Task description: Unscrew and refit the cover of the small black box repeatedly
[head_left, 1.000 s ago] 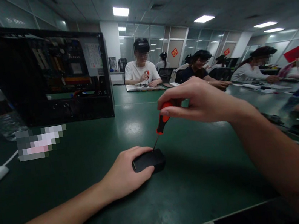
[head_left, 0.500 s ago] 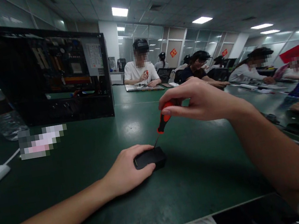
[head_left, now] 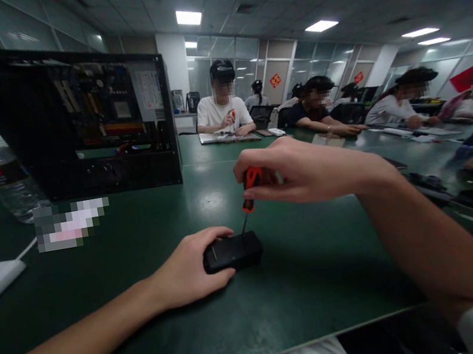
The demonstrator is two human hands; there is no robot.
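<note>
Beneath the right hand (head_left: 303, 172), whose grip closed on a red-handled screwdriver (head_left: 248, 190), the tip met a small black box (head_left: 232, 252); the left hand (head_left: 188, 269) clasped that box on the green worktop (head_left: 307, 274).

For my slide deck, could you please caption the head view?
Left hand steadies a small black box while right hand sets a red-handled screwdriver on it.

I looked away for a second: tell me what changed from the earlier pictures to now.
The right hand shifted slightly left and lowered, bringing the red-and-black-handled screwdriver more upright. The left hand went on gripping the small black plastic box on the green table, the tip stayed on its top.
</note>
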